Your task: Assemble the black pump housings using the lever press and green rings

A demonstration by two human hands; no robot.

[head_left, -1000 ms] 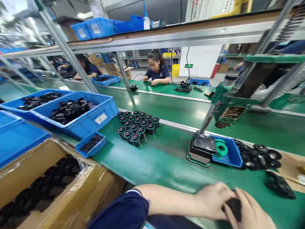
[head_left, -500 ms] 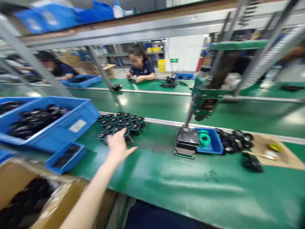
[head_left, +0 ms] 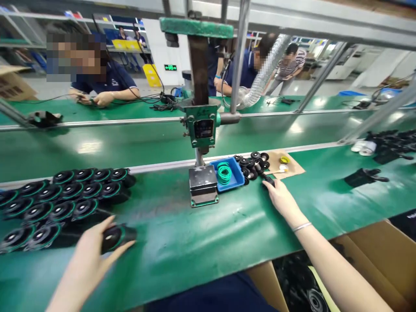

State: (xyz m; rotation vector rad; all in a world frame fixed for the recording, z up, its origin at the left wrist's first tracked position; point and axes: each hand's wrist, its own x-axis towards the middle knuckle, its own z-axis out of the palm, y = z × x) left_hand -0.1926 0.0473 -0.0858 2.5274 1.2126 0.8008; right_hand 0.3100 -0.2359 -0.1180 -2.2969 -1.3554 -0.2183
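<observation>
My left hand (head_left: 94, 242) is closed around a black cup-shaped housing (head_left: 115, 237) with a green ring at its rim. Rows of similar black housings (head_left: 61, 211) with green rings stand beside it on the left. Over on the right, the fingers of my right hand (head_left: 282, 197) are closed on a small dark piece (head_left: 268, 181), partly hidden by them, so its kind is unclear. Near that hand lies a pile of black round wheel-like parts (head_left: 251, 164). A blue tray (head_left: 238, 173) holding green rings (head_left: 224, 173) sits between the hands.
A green bench press (head_left: 201, 125) stands over a black block (head_left: 203, 180) at the centre. Cardboard (head_left: 294, 167) with a yellow round container (head_left: 284, 160) lies at right. A black part (head_left: 362, 177) is farther right. An open carton (head_left: 373, 251) stands below the bench edge. Co-workers sit opposite.
The view has swung right and closer to the bench. My left hand, earlier spread over the rows, now grips one housing. My right hand has come into view, holding a dark piece.
</observation>
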